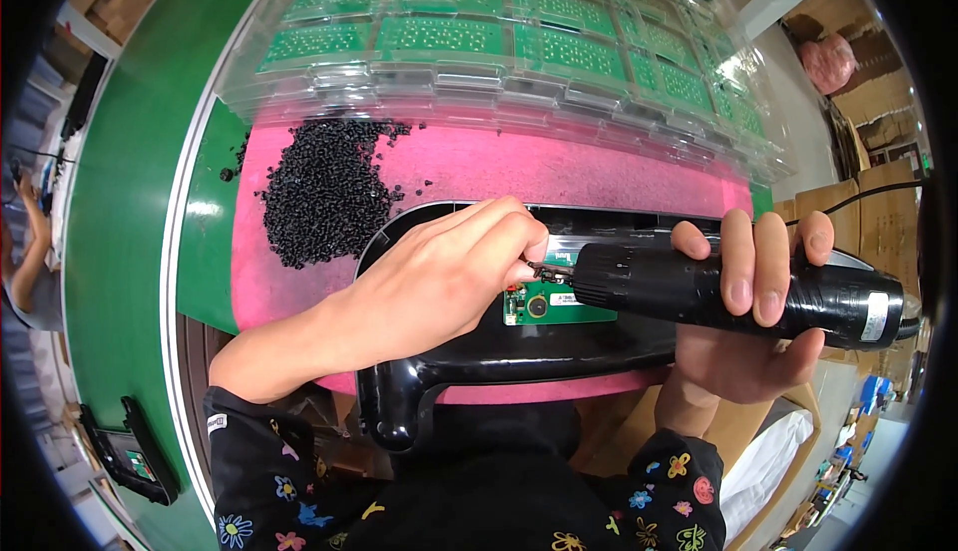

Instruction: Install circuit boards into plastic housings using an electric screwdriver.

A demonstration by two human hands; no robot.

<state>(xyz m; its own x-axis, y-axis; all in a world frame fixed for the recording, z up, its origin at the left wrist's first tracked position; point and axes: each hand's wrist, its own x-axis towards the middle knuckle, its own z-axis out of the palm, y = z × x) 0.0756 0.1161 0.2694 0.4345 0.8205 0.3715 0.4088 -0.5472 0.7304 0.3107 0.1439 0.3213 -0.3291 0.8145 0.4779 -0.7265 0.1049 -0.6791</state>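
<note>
My right hand [768,296] is wrapped round a black electric screwdriver [649,276], held almost level with its bit end toward the left. At that bit end the fingers of my left hand [444,267] are pinched together; anything small between them is hidden. Under both hands lies a black plastic housing [539,351] with a rounded arm at its lower left. Inside the housing sits a green circuit board [589,313] with a round part and a white label, partly covered by my left hand and the tool.
A heap of small black screw-like parts [324,192] lies on the pink mat [559,157]. Clear plastic trays [444,42] of green boards stand behind. A similar black housing [135,461] is at lower left. Cardboard boxes [883,222] stand right; another person's arm [35,242] shows far left.
</note>
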